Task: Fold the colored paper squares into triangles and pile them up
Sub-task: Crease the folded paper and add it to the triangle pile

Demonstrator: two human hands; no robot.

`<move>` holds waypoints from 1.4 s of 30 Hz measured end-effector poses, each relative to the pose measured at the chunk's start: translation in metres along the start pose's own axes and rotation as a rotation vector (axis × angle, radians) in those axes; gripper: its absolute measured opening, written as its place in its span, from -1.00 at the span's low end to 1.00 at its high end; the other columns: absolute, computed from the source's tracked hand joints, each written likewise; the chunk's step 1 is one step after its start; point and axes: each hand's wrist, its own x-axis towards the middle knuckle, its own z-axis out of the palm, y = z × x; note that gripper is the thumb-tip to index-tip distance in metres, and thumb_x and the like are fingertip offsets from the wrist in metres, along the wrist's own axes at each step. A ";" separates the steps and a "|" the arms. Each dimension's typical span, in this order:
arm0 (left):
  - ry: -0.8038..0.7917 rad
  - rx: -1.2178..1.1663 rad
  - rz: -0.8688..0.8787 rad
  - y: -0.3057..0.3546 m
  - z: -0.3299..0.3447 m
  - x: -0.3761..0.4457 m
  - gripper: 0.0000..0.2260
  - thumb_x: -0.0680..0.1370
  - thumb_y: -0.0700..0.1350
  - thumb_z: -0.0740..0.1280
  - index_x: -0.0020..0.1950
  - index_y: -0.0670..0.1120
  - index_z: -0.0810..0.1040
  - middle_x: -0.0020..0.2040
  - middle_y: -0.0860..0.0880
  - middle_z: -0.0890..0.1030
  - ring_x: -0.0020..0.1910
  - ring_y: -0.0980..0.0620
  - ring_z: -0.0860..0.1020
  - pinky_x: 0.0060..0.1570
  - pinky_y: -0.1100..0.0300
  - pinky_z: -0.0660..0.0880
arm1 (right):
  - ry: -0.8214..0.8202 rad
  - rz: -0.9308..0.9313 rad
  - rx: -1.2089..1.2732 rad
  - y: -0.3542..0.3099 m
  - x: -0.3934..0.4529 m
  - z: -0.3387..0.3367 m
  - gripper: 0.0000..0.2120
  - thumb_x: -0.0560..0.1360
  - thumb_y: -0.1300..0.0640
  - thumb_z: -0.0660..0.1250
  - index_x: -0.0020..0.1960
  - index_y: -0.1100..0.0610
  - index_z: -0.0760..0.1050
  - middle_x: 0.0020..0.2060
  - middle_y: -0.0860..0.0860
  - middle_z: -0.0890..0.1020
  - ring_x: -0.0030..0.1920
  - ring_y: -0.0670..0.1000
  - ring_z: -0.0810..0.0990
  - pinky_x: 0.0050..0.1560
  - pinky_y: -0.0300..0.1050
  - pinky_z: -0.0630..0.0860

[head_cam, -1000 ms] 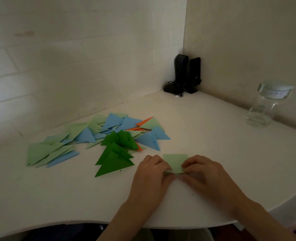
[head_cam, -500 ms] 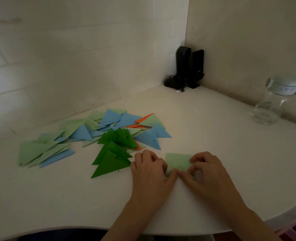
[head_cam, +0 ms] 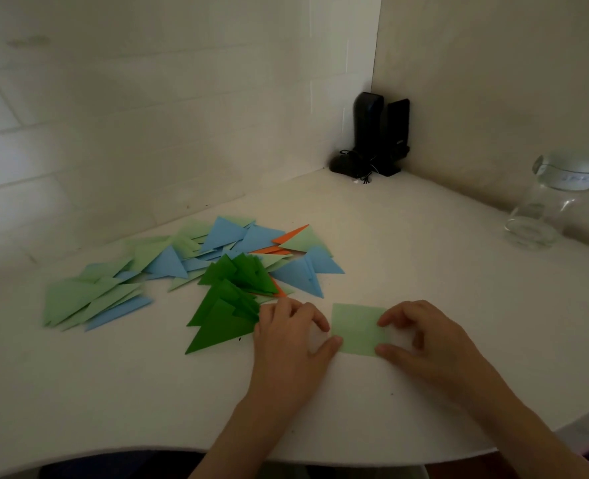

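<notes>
A white desk (head_cam: 424,271) fills the corner between two pale walls, and across its left half spreads a loose pile of folded triangles (head_cam: 196,271) in light green, blue, dark green and a little orange, overlapping rather than neatly stacked. Toward the right edge stands a clear glass jar (head_cam: 548,209) with a pale lid, and a black device (head_cam: 376,136) sits in the far corner. Near the front edge, just right of the pile, a light green paper square (head_cam: 357,328) lies flat on the desk. The left hand (head_cam: 286,337) rests beside its left edge with the thumb tip touching the near left corner; the right hand (head_cam: 427,337) pins the right side, fingertip and thumb on the paper. Both hands are loosely curled, pressing the sheet rather than gripping it. The paper looks thin, light and limp, likely to slide on the smooth surface, so one corner probably wants holding down while the opposite corner is pinched and lifted across. It should crease easily and keep the fold.
</notes>
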 end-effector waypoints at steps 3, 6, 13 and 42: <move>-0.012 0.035 0.075 0.002 -0.001 0.000 -0.83 0.46 0.08 0.38 0.02 0.16 0.51 0.01 0.11 0.44 0.08 0.08 0.30 -0.01 0.14 0.22 | -0.024 0.092 0.127 0.002 0.005 -0.008 -0.65 0.29 0.13 0.55 -0.05 -0.13 0.49 -0.11 -0.11 0.59 -0.24 -0.20 0.55 -0.25 -0.43 0.42; 0.003 -0.034 0.211 0.001 0.003 0.002 -0.86 0.43 -0.11 0.37 -0.09 0.13 0.61 -0.13 0.05 0.48 -0.08 0.01 0.41 -0.13 0.08 0.37 | 0.014 0.166 0.175 -0.001 0.018 -0.007 -0.75 0.37 0.00 0.48 -0.02 -0.10 0.48 -0.13 -0.12 0.61 -0.23 -0.17 0.58 -0.27 -0.44 0.42; 0.033 0.102 0.380 0.006 0.002 -0.004 -0.74 0.41 -0.20 0.18 -0.20 0.01 0.65 -0.20 0.05 0.61 -0.24 0.02 0.51 -0.23 0.26 0.37 | -0.019 0.132 -0.055 -0.015 0.024 -0.003 -0.87 0.40 0.09 0.40 -0.13 -0.13 0.53 -0.33 -0.10 0.58 -0.27 -0.10 0.56 -0.29 -0.37 0.39; 0.258 0.023 0.038 -0.018 0.002 -0.020 -0.74 0.35 0.23 0.29 -0.32 0.06 0.54 -0.20 0.11 0.48 -0.19 0.06 0.39 -0.23 0.12 0.41 | -0.028 0.049 -0.191 -0.026 0.004 0.023 -0.80 0.40 -0.20 0.36 -0.18 -0.09 0.60 -0.22 -0.11 0.49 -0.21 -0.15 0.48 -0.22 -0.33 0.35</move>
